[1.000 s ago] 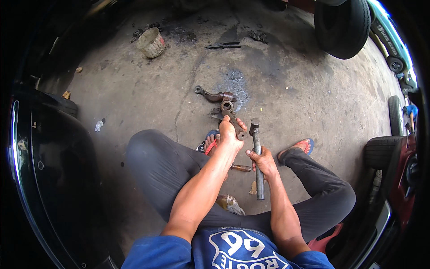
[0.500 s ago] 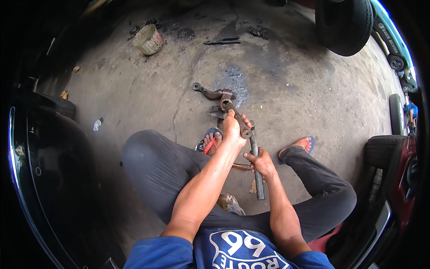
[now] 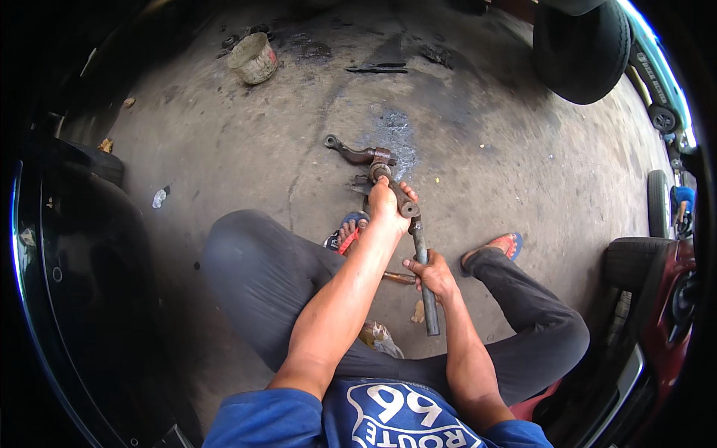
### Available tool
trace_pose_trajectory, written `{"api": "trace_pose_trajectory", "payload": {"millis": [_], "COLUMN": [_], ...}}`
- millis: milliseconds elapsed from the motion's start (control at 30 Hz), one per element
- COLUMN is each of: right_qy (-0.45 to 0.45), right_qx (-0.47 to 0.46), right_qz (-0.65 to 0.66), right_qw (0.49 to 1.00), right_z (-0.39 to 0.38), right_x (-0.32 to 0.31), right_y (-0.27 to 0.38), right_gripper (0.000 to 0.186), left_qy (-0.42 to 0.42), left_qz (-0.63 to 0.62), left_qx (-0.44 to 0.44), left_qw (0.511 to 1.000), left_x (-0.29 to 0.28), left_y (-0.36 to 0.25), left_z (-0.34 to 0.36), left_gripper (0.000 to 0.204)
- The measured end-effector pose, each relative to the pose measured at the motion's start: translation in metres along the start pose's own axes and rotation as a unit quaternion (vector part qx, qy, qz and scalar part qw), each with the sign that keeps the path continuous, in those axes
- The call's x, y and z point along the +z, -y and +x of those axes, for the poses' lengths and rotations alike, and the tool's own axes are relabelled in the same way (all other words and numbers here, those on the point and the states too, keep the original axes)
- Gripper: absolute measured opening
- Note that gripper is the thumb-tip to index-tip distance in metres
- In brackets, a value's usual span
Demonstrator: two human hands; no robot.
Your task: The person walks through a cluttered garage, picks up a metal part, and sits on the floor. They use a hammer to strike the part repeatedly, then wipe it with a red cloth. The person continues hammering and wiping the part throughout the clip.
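Note:
My left hand (image 3: 385,207) is wrapped round the brown cylindrical body of a rusty metal car part, whose curved arm (image 3: 352,153) with an eyed end points away to the left. The round near end (image 3: 408,210) of that body, with a small hole in its middle, shows beside my fingers. My right hand (image 3: 435,274) grips a grey metal pipe (image 3: 431,311), its thumb lying across it. The pipe's upper end reaches up beside the round end; whether it is joined to the part is hidden. A brown wooden-looking handle (image 3: 399,278) lies behind the right hand.
My sandalled feet stand either side of the work. A dirty bucket (image 3: 253,59) and dark flat strips (image 3: 377,68) are farther off on the stained concrete floor (image 3: 478,149). A large tyre (image 3: 581,56) stands at upper right, a red vehicle (image 3: 676,313) at right, a dark vehicle at left.
The view has shifted slightly. The pipe's upper end sits a little farther left and closer to the round end of the part. Both hands keep their holds.

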State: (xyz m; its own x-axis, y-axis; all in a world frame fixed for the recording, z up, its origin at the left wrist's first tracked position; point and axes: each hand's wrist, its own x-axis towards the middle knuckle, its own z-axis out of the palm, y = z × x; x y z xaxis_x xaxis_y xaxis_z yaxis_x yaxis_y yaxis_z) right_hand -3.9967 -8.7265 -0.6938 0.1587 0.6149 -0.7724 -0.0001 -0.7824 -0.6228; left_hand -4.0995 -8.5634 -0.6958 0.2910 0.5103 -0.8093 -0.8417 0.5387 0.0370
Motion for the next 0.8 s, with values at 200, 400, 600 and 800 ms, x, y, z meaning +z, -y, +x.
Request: {"api": "trace_pose_trajectory", "payload": {"millis": [200,400,600,800], "right_qy": [0.018,-0.005,0.002,-0.021], "right_qx": [0.012,0.012,0.004,-0.051], "right_qz": [-0.022,-0.013,-0.008,-0.014], "right_qw": [1.0,1.0,1.0,0.998], "right_z": [-0.004,-0.003,-0.004,-0.01], "right_x": [0.002,0.0,-0.003,-0.005], "right_y": [0.0,-0.001,-0.003,-0.012], "right_gripper": [0.04,0.039,0.04,0.034], "left_qy": [-0.019,0.085,0.093,0.013], "left_qz": [-0.06,0.255,0.427,0.544], "left_qx": [-0.052,0.107,0.439,0.593], "left_qw": [0.997,0.957,0.785,0.593], "left_x": [0.021,0.017,-0.006,-0.009], "left_y": [-0.029,-0.022,0.018,0.013], "left_z": [-0.007,-0.058,-0.061,-0.031], "left_gripper": [0.029,0.041,0.053,0.029]}}
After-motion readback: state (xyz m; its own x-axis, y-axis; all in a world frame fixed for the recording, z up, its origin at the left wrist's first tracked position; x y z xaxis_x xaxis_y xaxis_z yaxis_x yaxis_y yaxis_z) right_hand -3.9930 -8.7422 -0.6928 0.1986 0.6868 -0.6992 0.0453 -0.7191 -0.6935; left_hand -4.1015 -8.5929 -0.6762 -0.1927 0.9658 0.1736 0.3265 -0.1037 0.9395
